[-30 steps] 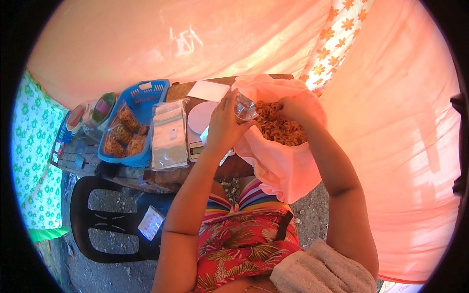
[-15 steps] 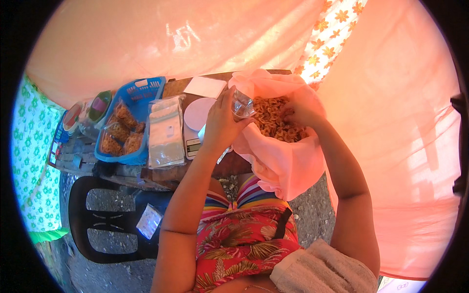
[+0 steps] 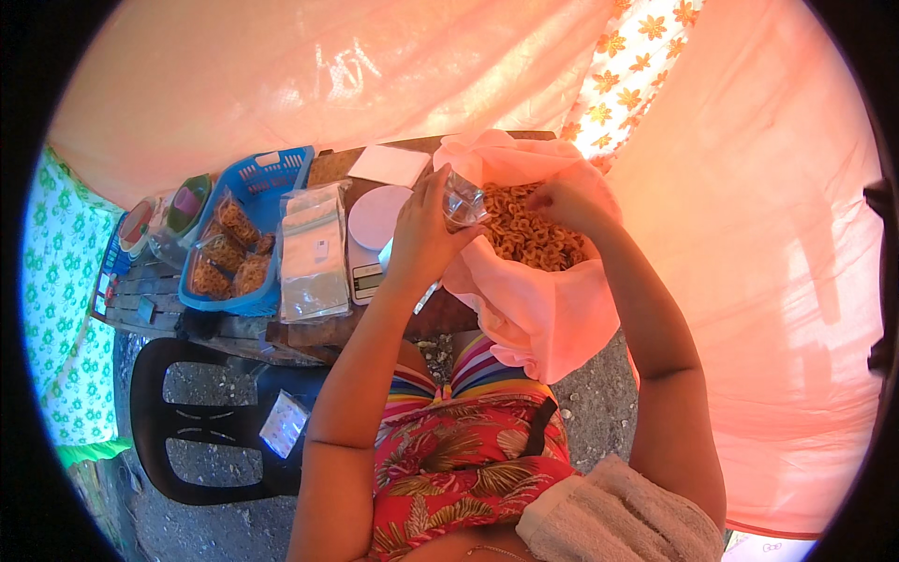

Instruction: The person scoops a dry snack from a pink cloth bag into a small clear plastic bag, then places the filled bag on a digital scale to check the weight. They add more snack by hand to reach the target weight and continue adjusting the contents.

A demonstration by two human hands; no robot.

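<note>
My left hand is closed around a clear plastic pouch, holding its mouth beside the heap of snacks. Brown, curly fried snack pieces fill a container lined with pink cloth, on the right of the table. Over the far right part of that heap is my right hand, its fingertips drawn together just above the pieces. What those fingers hold, if anything, is hidden.
Left of my left arm are a white kitchen scale, a stack of flat pouches and a blue basket with several filled bags. A white pad lies behind the scale. A black chair stands at lower left.
My right hand has lifted slightly from among the snack pieces and its fingers have come together. The left hand keeps its hold on the pouch.
</note>
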